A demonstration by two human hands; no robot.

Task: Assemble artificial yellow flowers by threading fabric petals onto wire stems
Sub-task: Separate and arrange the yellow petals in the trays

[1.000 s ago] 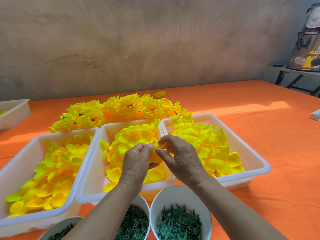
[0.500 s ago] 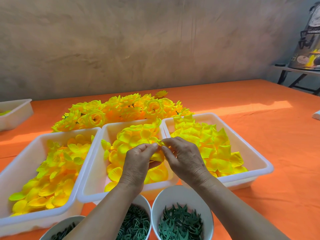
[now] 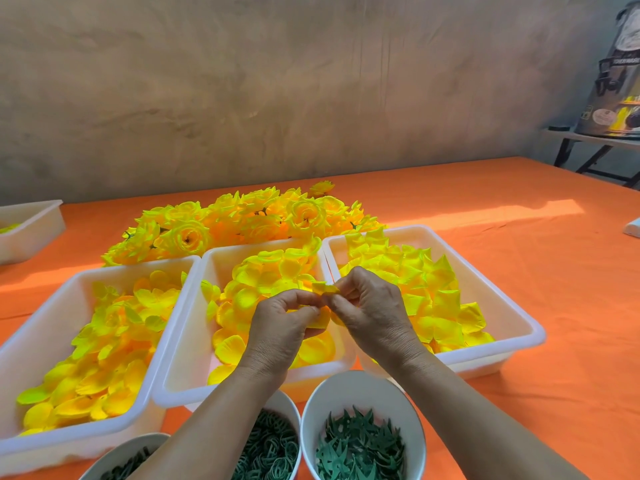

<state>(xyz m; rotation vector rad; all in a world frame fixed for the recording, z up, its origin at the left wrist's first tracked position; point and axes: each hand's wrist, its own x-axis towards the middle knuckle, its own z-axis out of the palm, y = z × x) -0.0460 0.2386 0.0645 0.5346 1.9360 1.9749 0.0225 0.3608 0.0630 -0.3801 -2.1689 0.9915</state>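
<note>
Bright daylight scene. A sunlit band is cast across the orange worktop (image 3: 519, 216) from the right; the wall (image 3: 277, 81) is left in softer shade. Wide-angle bowing is seen at the edges; focus is sharp centrally.

Three trays (image 3: 180, 341) of petals (image 3: 273, 271) sit side by side at frame centre. Finished flowers (image 3: 242, 220) are heaped behind them, three bowls (image 3: 360, 386) along the bottom edge.

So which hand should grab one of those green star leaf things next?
Probably the right hand. The bowl of green star pieces sits under the right forearm, nearer that side. Both hands pinch the small yellow petal piece, so the left hand would have to hold it alone.
</note>
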